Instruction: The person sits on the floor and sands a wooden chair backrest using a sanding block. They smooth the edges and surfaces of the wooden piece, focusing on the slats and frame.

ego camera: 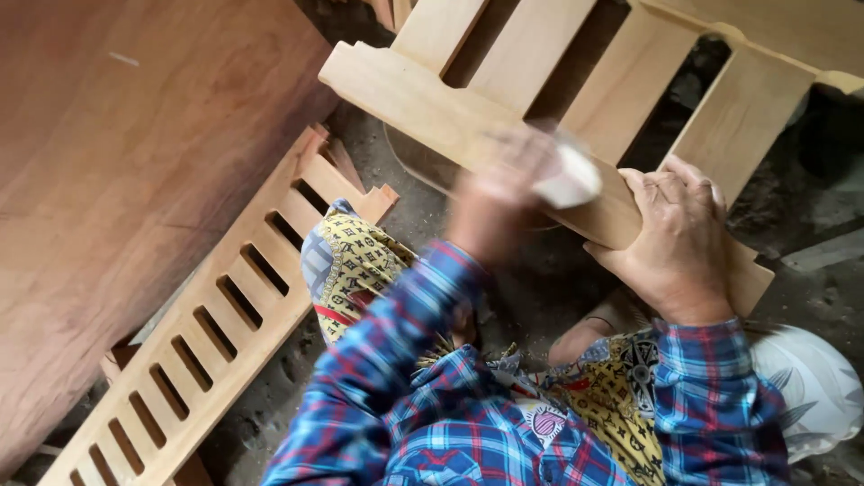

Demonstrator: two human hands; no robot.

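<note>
A pale wooden slatted frame (432,99) lies tilted across the top of the view, its bottom rail running down to the right. My left hand (499,184) is blurred with motion and closed on a small whitish pad (569,180), pressed against that rail. My right hand (679,238) grips the rail near its lower right end, fingers wrapped over the top edge. Both arms wear blue and red plaid sleeves.
A second slatted wooden panel (225,306) leans diagonally at the lower left beside a large reddish-brown board (117,180). Yellow patterned cloth (355,261) covers my knees. A white rounded object (810,387) sits at the lower right on the dusty ground.
</note>
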